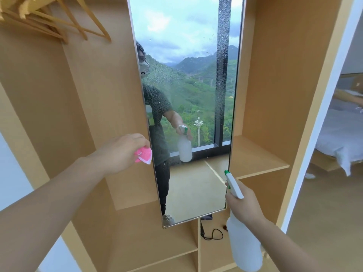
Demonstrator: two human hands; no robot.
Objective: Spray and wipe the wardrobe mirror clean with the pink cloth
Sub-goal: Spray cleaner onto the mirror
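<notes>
pink cloth bunched in left hand — right hand grips spray bottle by mirror.

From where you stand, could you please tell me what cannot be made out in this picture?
Head view only:
- Pink cloth: mostly hidden inside the left hand; its full size is unclear.
- Mirror: top cut off by the upper frame edge.
- Spray bottle: trigger hidden by the right hand; liquid level unreadable through the cloudy plastic.
- Black corded item on the lower shelf: partly behind the mirror, too small to identify.
</notes>
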